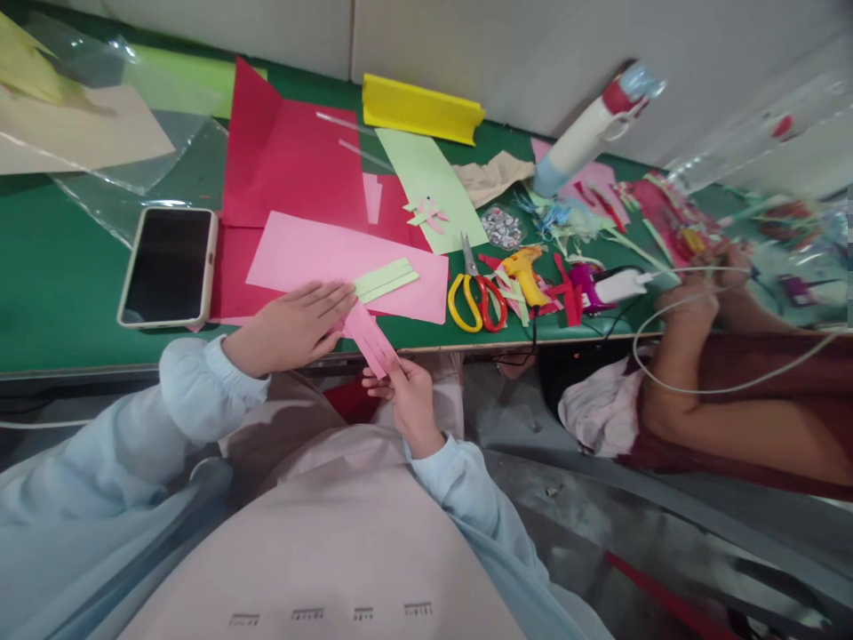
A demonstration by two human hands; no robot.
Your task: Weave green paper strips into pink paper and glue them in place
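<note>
My left hand (293, 326) lies flat with fingers stretched out on a pink paper sheet (333, 262) at the table's front edge. Its fingertips reach light green paper strips (386, 280) lying on that sheet. My right hand (403, 396) is below the table edge, its fingers pinched on the lower end of pink paper strips (370, 338) that stick out over the edge. Both sleeves are light blue.
A phone (168, 265) lies at the left on the green table (59, 284). Red paper (293, 164), a green sheet (430, 182), a yellow folded sheet (419, 108), scissors (474, 298), a yellow glue gun (525, 274) and scraps lie beyond. Another person's arms (706, 356) work at the right.
</note>
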